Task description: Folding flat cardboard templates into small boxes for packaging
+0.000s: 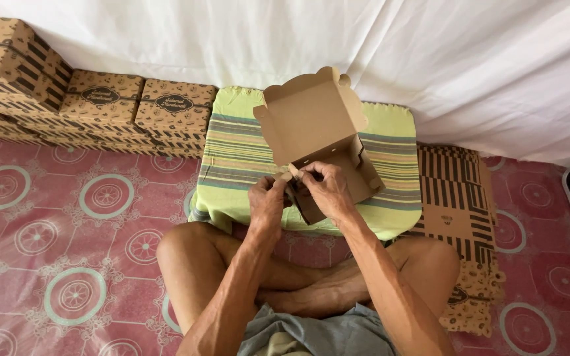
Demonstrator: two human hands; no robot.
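A brown cardboard box (311, 125), half folded with its lid flap standing open, rests on a green striped cushion (232, 155). My left hand (266, 201) pinches a side flap at the box's near-left corner. My right hand (324, 188) grips the near wall of the box beside it, fingers folded over the edge. Both hands meet at the same corner, and the flap between them is mostly hidden by my fingers.
Folded printed boxes are stacked at the back left (100, 99). A pile of flat unfolded box blanks (456, 198) lies to the right of the cushion. My crossed legs (192, 264) sit on a pink patterned mat (67, 237). White cloth (430, 53) hangs behind.
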